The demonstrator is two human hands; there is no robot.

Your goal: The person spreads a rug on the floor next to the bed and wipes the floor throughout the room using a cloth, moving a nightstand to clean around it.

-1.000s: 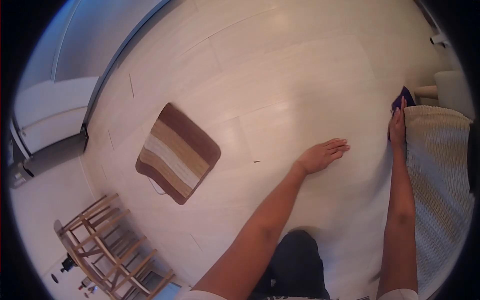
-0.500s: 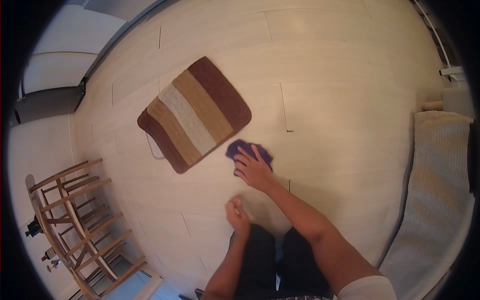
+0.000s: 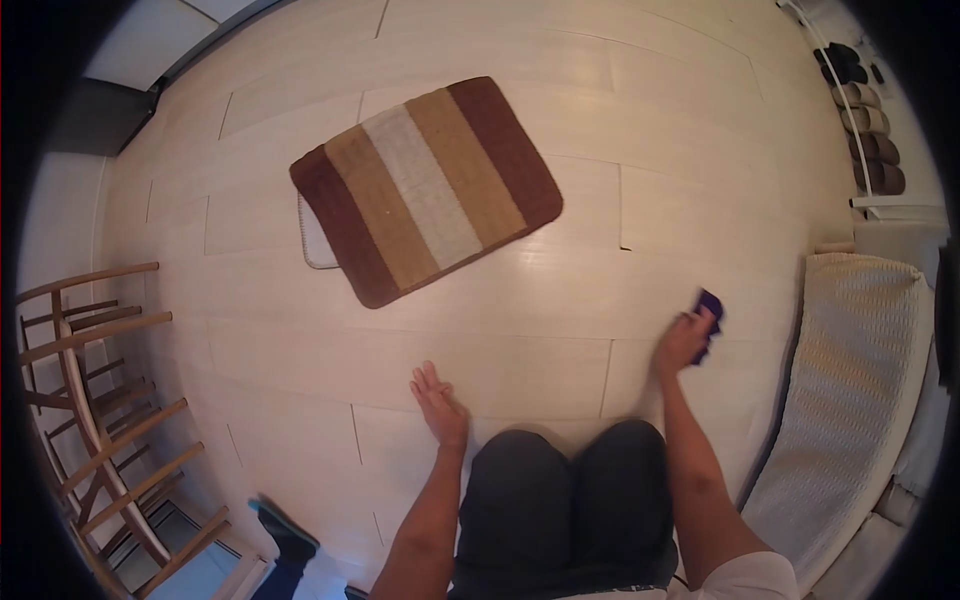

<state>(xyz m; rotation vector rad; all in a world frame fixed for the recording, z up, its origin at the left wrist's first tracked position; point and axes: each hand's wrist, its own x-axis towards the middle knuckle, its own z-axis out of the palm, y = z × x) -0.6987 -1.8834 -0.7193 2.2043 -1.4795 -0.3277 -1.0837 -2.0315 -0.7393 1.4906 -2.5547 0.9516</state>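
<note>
My right hand [image 3: 685, 340] presses a dark purple cloth [image 3: 709, 318] against the pale wooden floor [image 3: 560, 330], to the right of my knees. The cloth sticks out past the fingers, and the hand's edges are slightly blurred. On the left, my left hand [image 3: 437, 400] is held over the floor with its fingers apart and nothing in it. A striped brown, tan and cream mat [image 3: 425, 185] lies ahead of both hands, with a pale piece [image 3: 316, 235] showing from under its left edge.
Wooden chairs [image 3: 110, 420] stand along the left side. A long piece of furniture under a beige quilted cover [image 3: 850, 400] runs down the right. Several slippers [image 3: 868, 135] sit on a rack at the upper right. Another person's foot [image 3: 288, 535] shows at the lower left.
My right hand and the purple cloth have moved right, away from the mat. My left hand has shifted slightly left and its fingers have spread. A foot has come into view.
</note>
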